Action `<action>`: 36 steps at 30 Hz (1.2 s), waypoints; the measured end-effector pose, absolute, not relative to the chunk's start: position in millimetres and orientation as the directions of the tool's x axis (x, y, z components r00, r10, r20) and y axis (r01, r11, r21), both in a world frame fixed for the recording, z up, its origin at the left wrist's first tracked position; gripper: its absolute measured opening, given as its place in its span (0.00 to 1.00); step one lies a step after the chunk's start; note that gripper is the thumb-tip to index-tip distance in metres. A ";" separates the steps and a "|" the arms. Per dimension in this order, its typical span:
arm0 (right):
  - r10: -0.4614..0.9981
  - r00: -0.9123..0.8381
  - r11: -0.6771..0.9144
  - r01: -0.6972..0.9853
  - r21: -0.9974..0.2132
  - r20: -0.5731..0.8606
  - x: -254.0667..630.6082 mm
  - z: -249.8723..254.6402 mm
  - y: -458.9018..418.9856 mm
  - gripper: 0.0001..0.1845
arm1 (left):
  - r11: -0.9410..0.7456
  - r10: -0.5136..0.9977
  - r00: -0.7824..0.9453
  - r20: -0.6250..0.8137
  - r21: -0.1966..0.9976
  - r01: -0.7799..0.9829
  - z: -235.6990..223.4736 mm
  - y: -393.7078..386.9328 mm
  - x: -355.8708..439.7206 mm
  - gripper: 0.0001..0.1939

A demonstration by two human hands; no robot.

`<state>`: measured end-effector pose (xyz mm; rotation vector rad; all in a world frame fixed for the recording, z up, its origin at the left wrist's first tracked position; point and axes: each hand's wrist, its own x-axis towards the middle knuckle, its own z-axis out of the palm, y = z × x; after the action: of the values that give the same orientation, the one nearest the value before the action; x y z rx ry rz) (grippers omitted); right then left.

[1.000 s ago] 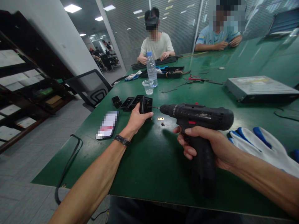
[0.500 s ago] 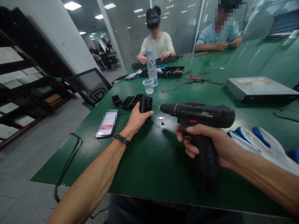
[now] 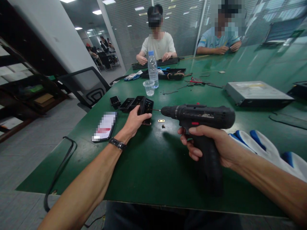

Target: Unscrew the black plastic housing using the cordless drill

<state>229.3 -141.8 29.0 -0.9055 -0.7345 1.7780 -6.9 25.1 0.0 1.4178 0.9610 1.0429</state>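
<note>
My right hand (image 3: 208,140) is wrapped round the grip of a black cordless drill (image 3: 199,115), which lies level and points left. Its thin bit reaches the open side of a small black plastic box (image 3: 149,105); whether the tip touches a screw inside is too small to tell. My left hand (image 3: 136,120) grips that box, fingers behind and thumb along its lower edge. Below the bit lie a small brass plate with two holes (image 3: 161,121) and a little heap of tiny dark parts (image 3: 163,126). More black box pieces (image 3: 126,104) stand just behind my left hand.
A phone (image 3: 105,126) lies left of my left forearm. Behind the boxes stand a plastic cup (image 3: 149,88) and a water bottle (image 3: 153,71). White-and-blue gloves (image 3: 268,148) and a flat metal-cased unit (image 3: 259,92) are at the right. Two people sit across the table.
The whole view has shifted slightly, moving things leftward in the picture. My hands keep their holds, and the drill bit remains at the black box.
</note>
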 end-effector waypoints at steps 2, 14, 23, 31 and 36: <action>0.932 -0.255 -0.355 -0.495 -0.793 -0.258 230.4 29.8 -140.9 0.12 | -0.086 0.953 0.292 0.080 0.996 0.007 0.1 25.5 -7.5 0.23; 0.927 -0.277 -0.368 -0.533 -0.762 -0.254 230.5 28.3 -138.1 0.14 | -0.166 0.953 0.248 0.172 0.985 -0.046 -1.2 24.0 -5.8 0.24; 0.918 -0.288 -0.390 -0.546 -0.741 -0.271 224.8 24.5 -141.1 0.13 | -0.164 0.961 0.217 0.171 0.985 -0.051 -5.9 26.8 -5.9 0.26; 0.914 -0.299 -0.402 -0.577 -0.711 -0.275 219.4 22.4 -142.5 0.12 | -0.165 0.961 0.219 0.167 0.986 -0.027 -6.2 28.0 -6.3 0.25; 0.915 -0.289 -0.403 -0.594 -0.696 -0.282 219.0 23.7 -141.2 0.12 | -0.152 0.962 0.229 0.149 0.988 -0.003 -4.4 27.0 -6.7 0.25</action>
<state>219.0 -141.2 23.7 -0.8169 -0.5771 1.8611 -6.7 27.0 -4.4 1.4304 0.9708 1.1366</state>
